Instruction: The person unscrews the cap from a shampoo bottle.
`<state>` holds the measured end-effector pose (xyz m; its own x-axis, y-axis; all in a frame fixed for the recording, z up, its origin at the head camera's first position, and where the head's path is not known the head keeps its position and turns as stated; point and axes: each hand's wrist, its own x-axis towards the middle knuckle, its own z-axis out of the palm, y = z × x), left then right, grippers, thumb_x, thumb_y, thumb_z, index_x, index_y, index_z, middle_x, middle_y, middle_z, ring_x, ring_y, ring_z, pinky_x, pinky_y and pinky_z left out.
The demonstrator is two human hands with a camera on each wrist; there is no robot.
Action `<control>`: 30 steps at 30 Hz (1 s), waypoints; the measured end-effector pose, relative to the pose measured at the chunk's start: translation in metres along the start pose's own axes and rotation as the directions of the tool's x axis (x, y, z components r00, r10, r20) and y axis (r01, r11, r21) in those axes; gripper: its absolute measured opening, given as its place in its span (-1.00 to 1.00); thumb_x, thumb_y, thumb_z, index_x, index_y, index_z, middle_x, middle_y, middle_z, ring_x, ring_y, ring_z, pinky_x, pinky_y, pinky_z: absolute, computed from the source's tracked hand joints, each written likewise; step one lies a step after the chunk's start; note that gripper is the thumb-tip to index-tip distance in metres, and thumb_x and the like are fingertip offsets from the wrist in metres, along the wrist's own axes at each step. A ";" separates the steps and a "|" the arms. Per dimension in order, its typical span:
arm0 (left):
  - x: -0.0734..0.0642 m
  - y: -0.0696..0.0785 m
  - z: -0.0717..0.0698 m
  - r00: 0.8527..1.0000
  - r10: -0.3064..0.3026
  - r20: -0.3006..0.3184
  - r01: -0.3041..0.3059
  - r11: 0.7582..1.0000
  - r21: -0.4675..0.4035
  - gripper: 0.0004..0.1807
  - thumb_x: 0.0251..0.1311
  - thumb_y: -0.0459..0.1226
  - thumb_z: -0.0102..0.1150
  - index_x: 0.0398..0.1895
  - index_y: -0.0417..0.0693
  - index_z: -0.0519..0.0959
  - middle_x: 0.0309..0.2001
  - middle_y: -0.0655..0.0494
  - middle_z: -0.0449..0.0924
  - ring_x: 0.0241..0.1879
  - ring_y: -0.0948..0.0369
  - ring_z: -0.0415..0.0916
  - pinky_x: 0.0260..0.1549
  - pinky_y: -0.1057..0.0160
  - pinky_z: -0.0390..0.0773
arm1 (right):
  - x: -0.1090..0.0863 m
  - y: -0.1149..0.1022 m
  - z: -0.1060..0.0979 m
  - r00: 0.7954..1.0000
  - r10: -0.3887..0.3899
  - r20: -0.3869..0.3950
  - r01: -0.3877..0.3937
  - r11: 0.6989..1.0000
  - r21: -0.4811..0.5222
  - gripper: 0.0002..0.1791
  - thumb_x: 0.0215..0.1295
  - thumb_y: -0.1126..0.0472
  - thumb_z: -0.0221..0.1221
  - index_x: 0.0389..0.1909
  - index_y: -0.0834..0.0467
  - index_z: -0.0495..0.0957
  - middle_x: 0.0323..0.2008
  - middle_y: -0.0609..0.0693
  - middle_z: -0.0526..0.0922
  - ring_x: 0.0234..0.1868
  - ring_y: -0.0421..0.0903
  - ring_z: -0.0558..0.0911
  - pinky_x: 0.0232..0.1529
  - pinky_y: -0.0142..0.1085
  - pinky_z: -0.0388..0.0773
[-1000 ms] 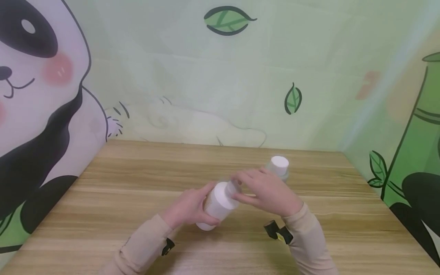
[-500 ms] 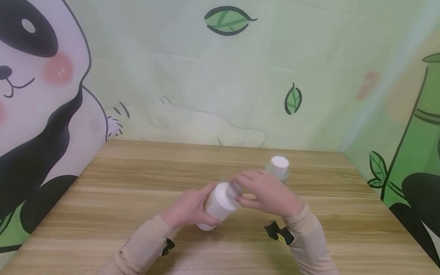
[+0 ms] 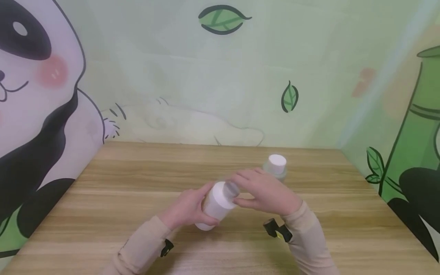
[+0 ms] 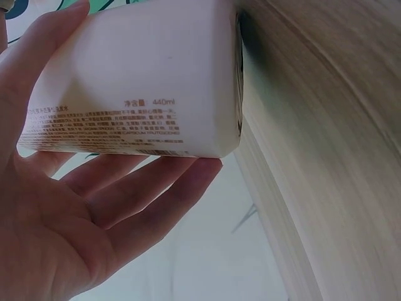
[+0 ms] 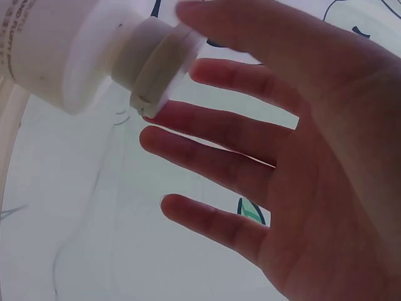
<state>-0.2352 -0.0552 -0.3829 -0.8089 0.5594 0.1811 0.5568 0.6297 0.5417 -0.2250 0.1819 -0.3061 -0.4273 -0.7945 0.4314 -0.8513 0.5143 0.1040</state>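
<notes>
A white plastic bottle (image 3: 218, 202) leans to the right over the table, with rows of small brown print and "440ml" on its side in the left wrist view. My left hand (image 3: 187, 208) grips its body, thumb on one side and fingers along the other; its base is at or close to the tabletop. At the bottle's neck, my right hand (image 3: 268, 191) pinches the cap (image 5: 161, 72) between thumb and fingertips. The cap looks whitish and partly see-through in the head view. In the right wrist view the lower fingers stand away from the cap, spread apart.
Behind my right hand stands a second bottle with a white cap (image 3: 277, 163), its body pale and mostly hidden. The wood-grain table (image 3: 154, 164) meets a printed wall cloth (image 3: 192, 76) at the back. Dark wrist mounts show under both sleeves.
The head view has shifted slightly. My right fingers have turned a little at the cap. My left hand keeps its grip, and the bottle's tilt looks nearly the same.
</notes>
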 end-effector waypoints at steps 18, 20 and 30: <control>0.000 0.000 0.000 1.000 -0.011 0.003 0.011 1.000 -0.005 -0.06 -0.26 -0.06 0.56 0.27 0.03 0.29 -0.18 -0.06 0.70 -0.26 0.10 0.65 -0.26 0.16 0.63 | 0.001 0.000 0.001 0.999 0.052 -0.015 -0.053 0.997 -0.053 -0.58 0.19 -0.05 0.27 -0.02 0.10 0.58 -0.14 -0.07 0.73 -0.09 -0.11 0.69 -0.02 -0.13 0.60; 0.000 0.000 0.000 1.000 -0.015 0.006 0.015 1.000 -0.015 -0.06 -0.25 -0.06 0.56 0.28 0.03 0.29 -0.17 -0.06 0.70 -0.25 0.10 0.65 -0.25 0.14 0.64 | 0.001 0.000 0.000 0.999 0.049 -0.017 -0.049 0.998 -0.044 -0.59 0.17 -0.02 0.29 -0.01 0.09 0.59 -0.14 -0.08 0.74 -0.10 -0.11 0.70 -0.02 -0.13 0.60; 0.000 -0.001 0.000 0.999 -0.032 0.010 0.032 0.999 -0.024 -0.04 -0.25 -0.06 0.56 0.30 0.04 0.28 -0.17 -0.05 0.70 -0.25 0.11 0.64 -0.25 0.13 0.64 | 0.001 0.000 -0.001 1.000 0.025 0.002 -0.025 0.999 -0.032 -0.54 0.09 0.09 0.37 0.06 0.03 0.60 -0.18 -0.11 0.71 -0.19 -0.17 0.67 -0.18 -0.25 0.59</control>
<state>-0.2353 -0.0558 -0.3833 -0.8244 0.5442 0.1556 0.5257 0.6343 0.5668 -0.2253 0.1813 -0.3041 -0.4489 -0.7821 0.4321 -0.8302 0.5439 0.1221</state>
